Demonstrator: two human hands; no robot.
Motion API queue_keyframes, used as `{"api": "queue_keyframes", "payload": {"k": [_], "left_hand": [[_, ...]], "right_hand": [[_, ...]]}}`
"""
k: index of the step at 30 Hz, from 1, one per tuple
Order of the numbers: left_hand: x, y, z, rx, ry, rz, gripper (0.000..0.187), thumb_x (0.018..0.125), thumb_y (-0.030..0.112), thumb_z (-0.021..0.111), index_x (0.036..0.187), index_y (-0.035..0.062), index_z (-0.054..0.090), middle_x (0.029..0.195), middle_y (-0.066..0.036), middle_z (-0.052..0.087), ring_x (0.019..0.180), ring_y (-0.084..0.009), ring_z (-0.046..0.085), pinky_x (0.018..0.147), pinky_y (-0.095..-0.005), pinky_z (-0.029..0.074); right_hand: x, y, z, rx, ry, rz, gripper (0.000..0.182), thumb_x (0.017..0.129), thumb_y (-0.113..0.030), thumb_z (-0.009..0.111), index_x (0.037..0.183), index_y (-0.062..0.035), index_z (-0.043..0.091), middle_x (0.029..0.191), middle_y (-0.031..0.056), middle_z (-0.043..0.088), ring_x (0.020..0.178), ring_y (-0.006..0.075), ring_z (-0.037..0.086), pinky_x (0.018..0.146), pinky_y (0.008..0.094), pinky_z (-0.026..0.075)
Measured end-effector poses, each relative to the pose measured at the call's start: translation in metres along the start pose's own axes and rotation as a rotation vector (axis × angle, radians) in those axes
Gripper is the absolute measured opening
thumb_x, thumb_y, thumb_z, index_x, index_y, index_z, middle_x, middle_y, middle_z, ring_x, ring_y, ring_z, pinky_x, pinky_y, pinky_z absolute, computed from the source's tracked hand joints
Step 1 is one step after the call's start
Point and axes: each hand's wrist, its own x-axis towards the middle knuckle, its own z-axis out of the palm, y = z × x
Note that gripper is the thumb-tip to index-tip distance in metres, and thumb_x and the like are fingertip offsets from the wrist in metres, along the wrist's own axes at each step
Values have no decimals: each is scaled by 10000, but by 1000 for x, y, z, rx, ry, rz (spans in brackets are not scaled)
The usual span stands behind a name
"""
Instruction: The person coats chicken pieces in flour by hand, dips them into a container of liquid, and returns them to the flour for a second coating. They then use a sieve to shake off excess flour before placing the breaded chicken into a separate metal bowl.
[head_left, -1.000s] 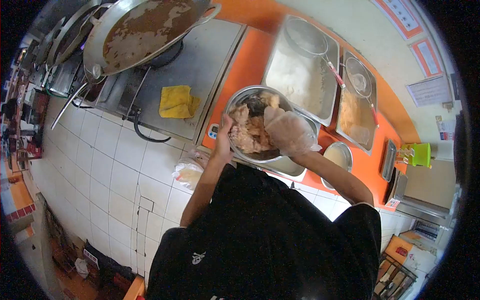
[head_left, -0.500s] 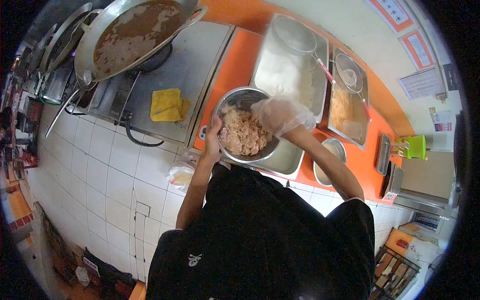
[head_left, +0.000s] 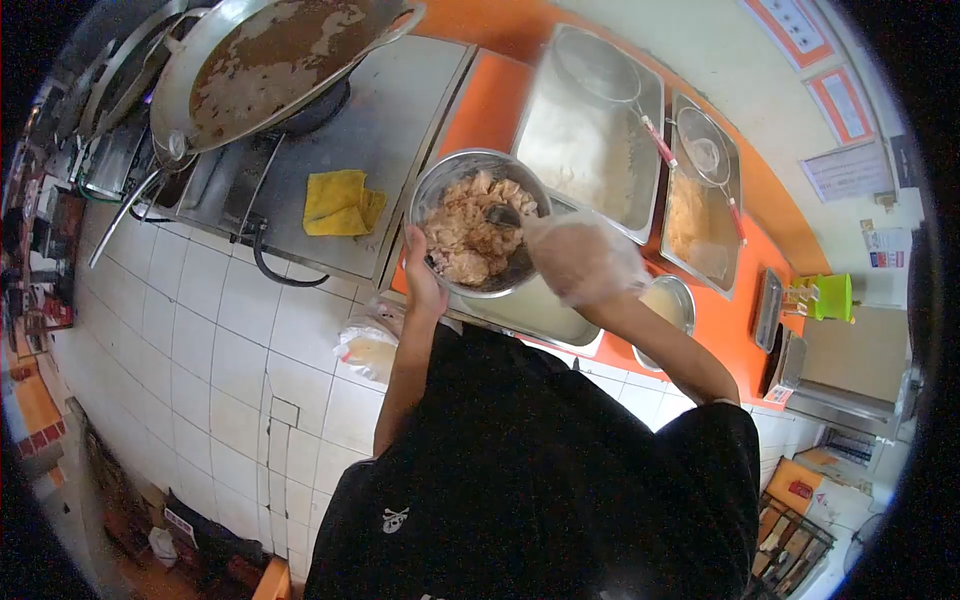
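Note:
A steel bowl (head_left: pixel 430 185) of pale raw meat pieces (head_left: pixel 462 225) is tilted above the counter. Bare, my left hand (head_left: pixel 424 280) grips its left rim, with the thumb along the outside. My right hand (head_left: pixel 585 258), inside a clear plastic bag or glove, is at the bowl's right rim. From it a dark, rounded spoon or ladle head (head_left: pixel 503 215) reaches into the meat. The handle is hidden by the plastic and the hand.
A large wok (head_left: pixel 180 100) of brown liquid is at upper left, near a yellow cloth (head_left: pixel 338 203) on the steel top. Behind the bowl are a tray of white powder (head_left: pixel 580 140) and a tray of orange crumbs (head_left: pixel 690 215), both with strainers. A round bowl (head_left: pixel 668 310) stands at right.
The bowl has moved left and up a little, with my left hand on it. My right hand has shifted right and down, and the spoon or ladle head now shows in the meat.

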Motion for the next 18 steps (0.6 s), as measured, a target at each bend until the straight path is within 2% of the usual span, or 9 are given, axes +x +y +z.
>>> {"api": "queue_keyframes", "payload": {"k": [3,7,9,10,11,13,14,15,18], "left_hand": [[-10,16,0,81,21,-104,569,929,428,445,1322,33,327,1256,-126,453,1138,-218,470,949,-355,401],[0,5,-7,219,66,41,561,937,424,430,1319,23,338,1241,-129,464,1123,-213,476,945,-339,391],[-4,6,-7,244,72,50,557,942,427,418,1314,19,348,1237,-132,465,1115,-211,478,940,-333,390],[-10,10,-6,273,56,-15,556,943,431,413,1313,20,350,1236,-134,463,1114,-212,477,940,-335,390],[-14,17,-3,304,35,-83,556,943,434,408,1312,22,353,1236,-136,461,1114,-213,476,940,-337,390],[-11,18,-2,393,25,-165,549,949,439,388,1307,23,362,1234,-144,457,1123,-213,465,945,-339,383],[-10,17,-1,395,26,-140,548,949,440,386,1307,25,361,1232,-144,457,1124,-214,462,949,-339,378],[-10,14,0,400,31,-113,547,950,441,385,1307,28,361,1230,-144,458,1126,-215,460,952,-339,374],[-6,0,-14,431,11,-51,572,946,450,386,1314,15,333,1203,-137,477,1102,-209,488,941,-342,400]], "right_hand": [[6,17,1,-38,-142,57,120,838,-114,492,859,-37,581,705,131,638,642,240,663,525,350,523],[-12,-1,8,39,-198,-107,139,834,-125,488,843,-37,594,698,139,641,628,250,656,525,380,519],[0,9,7,-15,-250,-31,126,797,-117,526,812,-31,616,718,149,647,682,260,659,584,368,529],[3,11,7,-32,-287,8,121,778,-113,544,797,-28,627,727,154,650,709,265,661,614,362,534],[2,12,-19,5,-200,-71,112,754,-113,566,758,-39,649,740,152,656,713,262,662,593,375,528],[4,12,11,-49,-154,-156,105,742,-111,574,734,-41,652,728,151,652,703,254,661,590,373,524],[6,13,17,-87,-127,-208,103,737,-110,578,722,-43,654,721,151,650,699,250,660,588,372,522],[7,15,18,-116,-247,-256,99,743,-114,577,731,-56,656,692,133,642,682,260,655,592,371,521],[7,26,52,136,-316,-305,96,755,-95,558,757,-70,650,708,117,641,717,268,653,605,367,519]]}}
